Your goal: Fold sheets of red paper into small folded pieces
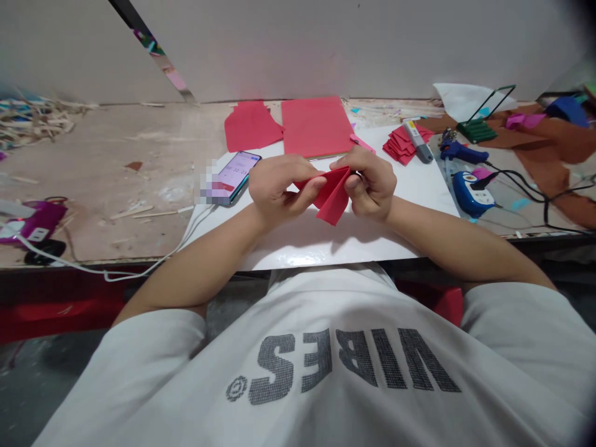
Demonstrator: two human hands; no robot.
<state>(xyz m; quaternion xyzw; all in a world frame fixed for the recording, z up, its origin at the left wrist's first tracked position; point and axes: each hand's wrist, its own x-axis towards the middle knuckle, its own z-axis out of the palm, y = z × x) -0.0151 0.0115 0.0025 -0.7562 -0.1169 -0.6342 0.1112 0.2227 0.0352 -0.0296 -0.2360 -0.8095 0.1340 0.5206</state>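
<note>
Red sheet [334, 202], folded, held above a glossy white board [298, 249] between left hand [282, 186] and right hand [373, 186].
I see it thin, matte, sharply creased; both thumbs pinch it against curled fingers, partly hidden. Pixelation masks the left side of a phone [238, 174].

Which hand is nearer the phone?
Left. The left hand is just to the right of the phone; the right hand is farther right, at the far side of the red piece both hold.
</note>
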